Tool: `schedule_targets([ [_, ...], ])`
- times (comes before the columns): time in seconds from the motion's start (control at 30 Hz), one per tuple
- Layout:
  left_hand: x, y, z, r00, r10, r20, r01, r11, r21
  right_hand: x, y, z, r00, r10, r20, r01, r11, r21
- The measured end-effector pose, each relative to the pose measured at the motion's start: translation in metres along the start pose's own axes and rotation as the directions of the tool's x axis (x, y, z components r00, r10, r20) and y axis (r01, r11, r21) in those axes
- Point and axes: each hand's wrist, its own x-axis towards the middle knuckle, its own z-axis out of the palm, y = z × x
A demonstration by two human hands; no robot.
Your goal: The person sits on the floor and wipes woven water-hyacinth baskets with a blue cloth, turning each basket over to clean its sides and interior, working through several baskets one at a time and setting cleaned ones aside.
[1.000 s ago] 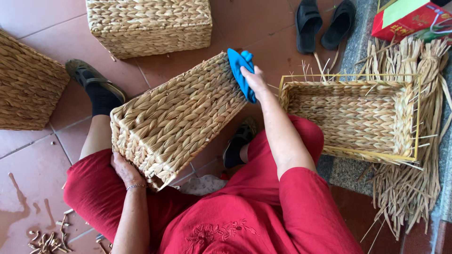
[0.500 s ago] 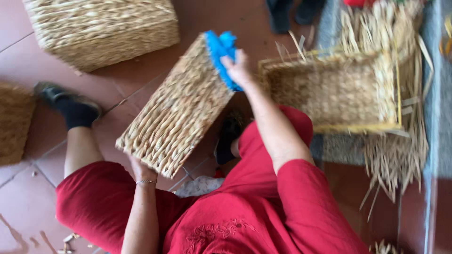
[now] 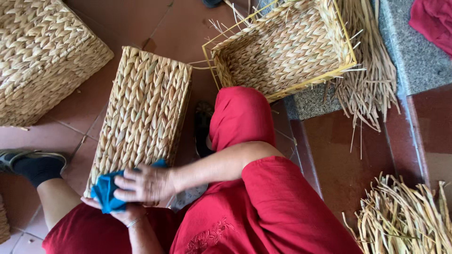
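Reddish floor tiles [image 3: 155, 28] fill the background, with a grey stone step [image 3: 405, 61] in the upper right of the frame. At centre left a woven basket [image 3: 146, 113] lies on its side, its near end propped against the seated person's lap, which seems to keep the flat woven face turned up and steady. The right hand [image 3: 146, 184], at lower left, is closed around a blue cloth [image 3: 106, 192] and presses it onto the basket's near edge. The left hand [image 3: 123, 214] sits just under that edge; only its fingertips and a bracelet show, so I cannot tell how firmly it grips, though it appears to support the basket from below. A second, finished basket [image 3: 42, 56] stands in the upper left, apart from the work. An unfinished basket [image 3: 282, 47] with a yellow wire frame rests on the step at upper centre, loose straw strands [image 3: 367, 89] trailing beside it, and another straw bundle [image 3: 405, 216] lies at lower right.
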Motion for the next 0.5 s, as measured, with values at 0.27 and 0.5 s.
schedule_targets([
  [0.27,0.013,-0.011,0.011,0.979,0.110,-0.171,-0.065,0.965,0.252,-0.010,0.214,-0.007,0.863,0.472,-0.178,-0.491,0.702,-0.516],
  [0.5,0.025,0.006,0.033,0.952,0.120,-0.281,0.000,0.920,0.393,0.007,0.200,0.001,0.877,0.468,-0.107,-0.448,0.719,-0.532],
])
